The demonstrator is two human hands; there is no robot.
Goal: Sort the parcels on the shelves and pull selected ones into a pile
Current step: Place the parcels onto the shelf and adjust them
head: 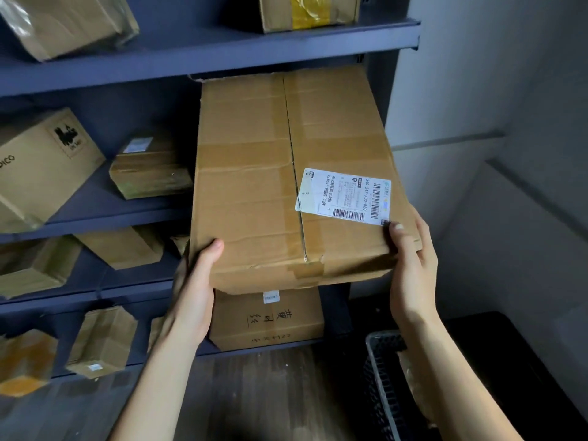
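A large cardboard box [286, 173] fills the centre of the frame. Its far end is tucked under a board of the dark blue shelving [222, 49] and its near end juts out past the shelf fronts, tilted down toward the camera. The left hand [197, 281] grips its near left corner, thumb on top. The right hand [412, 268] grips the near right corner, thumb pressed just beside the white shipping label [345, 195]. Directly under the box's near end, a smaller carton with handwritten characters [270, 319] sits on a lower shelf. To the left on the same level are a small taped parcel [152, 167] and a carton printed PICO [41, 167]. More brown parcels [105, 342] lie on the shelves at lower left. At the top of the frame stands a box with yellow tape [308, 11], with a plastic-wrapped parcel [63, 23] at upper left. A dark mesh basket [385, 377] sits at lower right on the wood-patterned floor [254, 393]. A plain grey wall [493, 90] closes the right side.
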